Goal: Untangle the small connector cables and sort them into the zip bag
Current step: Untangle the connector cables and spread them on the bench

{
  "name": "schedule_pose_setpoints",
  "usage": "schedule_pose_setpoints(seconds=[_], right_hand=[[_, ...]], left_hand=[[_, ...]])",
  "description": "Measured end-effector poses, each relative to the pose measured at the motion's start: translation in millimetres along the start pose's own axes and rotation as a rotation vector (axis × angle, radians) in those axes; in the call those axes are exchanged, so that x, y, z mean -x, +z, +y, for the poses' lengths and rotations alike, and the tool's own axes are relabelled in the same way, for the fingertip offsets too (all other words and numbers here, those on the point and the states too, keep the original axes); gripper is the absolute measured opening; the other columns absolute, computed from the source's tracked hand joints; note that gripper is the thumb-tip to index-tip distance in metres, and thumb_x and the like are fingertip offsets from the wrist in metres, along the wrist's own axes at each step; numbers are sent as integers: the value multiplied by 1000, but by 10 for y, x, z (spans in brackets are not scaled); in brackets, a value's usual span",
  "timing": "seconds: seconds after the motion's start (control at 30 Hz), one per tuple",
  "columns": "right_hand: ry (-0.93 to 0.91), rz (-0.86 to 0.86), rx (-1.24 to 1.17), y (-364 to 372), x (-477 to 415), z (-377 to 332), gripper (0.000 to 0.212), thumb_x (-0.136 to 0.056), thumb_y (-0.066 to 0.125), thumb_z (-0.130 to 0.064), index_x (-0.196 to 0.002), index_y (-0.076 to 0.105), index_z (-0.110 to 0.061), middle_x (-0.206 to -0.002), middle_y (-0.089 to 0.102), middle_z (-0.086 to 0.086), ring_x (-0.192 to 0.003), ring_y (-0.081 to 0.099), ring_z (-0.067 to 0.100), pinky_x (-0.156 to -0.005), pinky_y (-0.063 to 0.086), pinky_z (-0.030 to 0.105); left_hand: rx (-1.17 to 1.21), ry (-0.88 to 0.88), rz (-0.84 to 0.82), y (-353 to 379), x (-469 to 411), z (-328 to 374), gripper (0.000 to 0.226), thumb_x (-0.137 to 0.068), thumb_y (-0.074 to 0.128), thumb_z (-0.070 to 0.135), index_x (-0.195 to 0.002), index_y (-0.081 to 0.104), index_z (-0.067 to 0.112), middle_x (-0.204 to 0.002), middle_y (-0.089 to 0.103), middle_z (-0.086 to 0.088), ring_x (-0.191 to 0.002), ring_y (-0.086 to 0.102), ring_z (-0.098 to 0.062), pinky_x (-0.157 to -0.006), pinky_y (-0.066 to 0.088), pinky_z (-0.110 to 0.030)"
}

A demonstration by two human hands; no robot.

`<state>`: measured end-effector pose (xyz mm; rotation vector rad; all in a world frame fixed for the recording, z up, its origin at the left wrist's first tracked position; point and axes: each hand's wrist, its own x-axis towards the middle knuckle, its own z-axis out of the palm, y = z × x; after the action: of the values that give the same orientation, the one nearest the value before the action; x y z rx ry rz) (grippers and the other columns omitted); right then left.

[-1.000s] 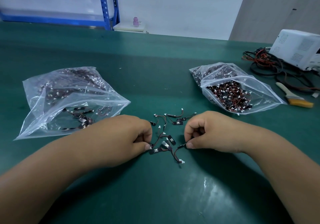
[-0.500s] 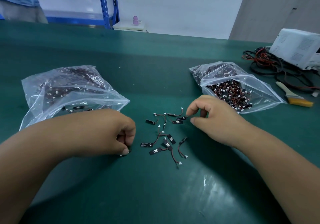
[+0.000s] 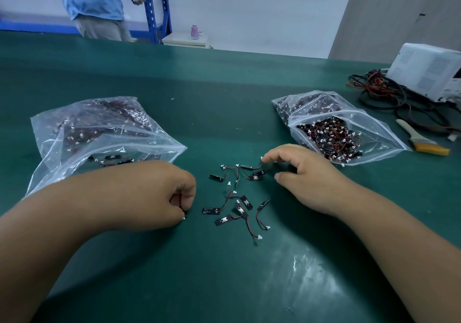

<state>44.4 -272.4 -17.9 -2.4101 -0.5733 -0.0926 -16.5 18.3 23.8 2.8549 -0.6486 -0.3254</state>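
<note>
Pinched in the curled fingers of the left hand (image 3: 159,198), one connector cable (image 3: 184,218) shows only its white plug, likely bound for the left zip bag (image 3: 139,143) just behind that grip. The right hand (image 3: 304,180) hangs half-open, its forefinger touching the loose cables (image 3: 240,209), roughly ten, lying between both hands. The right zip bag (image 3: 381,133) beyond it makes two bags.

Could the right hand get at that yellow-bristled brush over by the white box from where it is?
Probably yes. The right hand only touches a loose cable, and the brush lies uncovered on the mat. The right zip bag sits between them, so the hand would have to pass over its corner.
</note>
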Motion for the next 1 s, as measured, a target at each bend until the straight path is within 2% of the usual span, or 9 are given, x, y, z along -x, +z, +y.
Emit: schedule_pose_setpoints(seconds=[0.07, 0.1, 0.27, 0.37, 0.5, 0.63, 0.77, 1.0], right_hand=[[21, -10, -16, 4, -1, 1, 46, -87, 60, -3, -115, 64, -40, -116, 59, -25, -106, 51, -13, -86, 32, -2], [29, -13, -29, 5, -5, 2, 49, -87, 59, -2, -117, 63, -40, -117, 59, -24, -107, 51, -13, -86, 32, -2], [56, -15, -72, 2, -3, 10, 56, -86, 55, 4, -120, 59, -41, -120, 59, -22, -115, 51, -9, -99, 36, 13], [53, -15, -67, 2, 0, 16, 57, -85, 56, 4, -120, 59, -42, -121, 59, -23, -116, 51, -10, -101, 36, 12], [47, -28, -50, -1, 3, 15, 55, -86, 60, -2, -124, 59, -42, -124, 58, -26, -117, 49, -13, -97, 30, 3], [53, -43, -66, 4, -9, 23, 57, -88, 55, 1, -128, 58, -39, -127, 58, -24, -120, 48, -11, -101, 30, 5], [66, -61, -113, 4, -14, 49, 64, -86, 52, 5, -128, 54, -42, -128, 58, -24, -123, 47, -13, -108, 32, 15], [82, -91, -149, -10, -8, 68, 74, -82, 48, 7, -129, 49, -50, -129, 58, -27, -124, 44, -17, -98, 31, 8]], left_hand=[[-7, -1, 4, 2, -1, 0, 15, -80, 63, 34, -86, 55, 44, -86, 58, 35, -75, 56, 7, -61, 45, -15], [-9, -2, 6, 3, -1, 2, 14, -80, 63, 32, -86, 56, 43, -86, 58, 35, -75, 56, 7, -60, 44, -14], [-25, -10, 7, -4, 8, 23, 12, -80, 61, 29, -84, 57, 40, -86, 56, 36, -75, 55, 7, -58, 43, -12], [-31, -7, 6, -11, 4, 38, 10, -81, 61, 28, -83, 58, 37, -87, 54, 38, -75, 53, 9, -57, 41, -11], [-39, -9, -3, -18, 7, 45, 10, -81, 59, 27, -82, 58, 36, -87, 54, 39, -74, 53, 10, -56, 41, -10], [-48, -17, -9, -21, 9, 48, 11, -81, 58, 26, -82, 58, 37, -86, 53, 40, -75, 53, 10, -55, 39, -11], [-53, -16, -10, -24, 2, 53, 12, -80, 57, 24, -82, 58, 36, -86, 53, 40, -74, 52, 11, -55, 39, -11], [-56, -21, -17, -26, 9, 54, 12, -80, 56, 25, -83, 58, 37, -85, 54, 39, -74, 54, 10, -56, 41, -12]])
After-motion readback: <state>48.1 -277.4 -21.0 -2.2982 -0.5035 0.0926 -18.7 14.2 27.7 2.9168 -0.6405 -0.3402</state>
